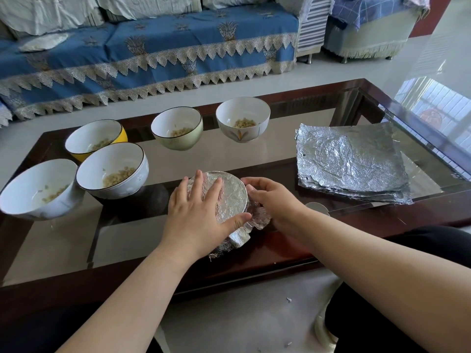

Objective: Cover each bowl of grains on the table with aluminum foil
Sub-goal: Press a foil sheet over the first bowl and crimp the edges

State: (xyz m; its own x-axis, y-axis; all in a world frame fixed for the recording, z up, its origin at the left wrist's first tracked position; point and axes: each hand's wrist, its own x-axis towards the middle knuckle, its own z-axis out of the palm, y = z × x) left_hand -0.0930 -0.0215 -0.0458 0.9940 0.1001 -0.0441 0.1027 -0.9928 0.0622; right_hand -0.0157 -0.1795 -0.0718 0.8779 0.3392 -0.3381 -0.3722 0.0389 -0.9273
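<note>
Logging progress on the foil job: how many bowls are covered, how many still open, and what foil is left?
Foil-covered bowl, under both hands: 1
Open bowls with grains: 5 (yellow bowl, green bowl, flower-print white bowl, pale blue bowl, near-left white bowl)
Foil stack: 1; sheet count unclear
Total: 6 bowls, 1 stack

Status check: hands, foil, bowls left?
Left hand flat on foil-covered bowl. Right hand crimping foil at its side. Five bowls uncovered, nearest one. Foil stack unobstructed.
</note>
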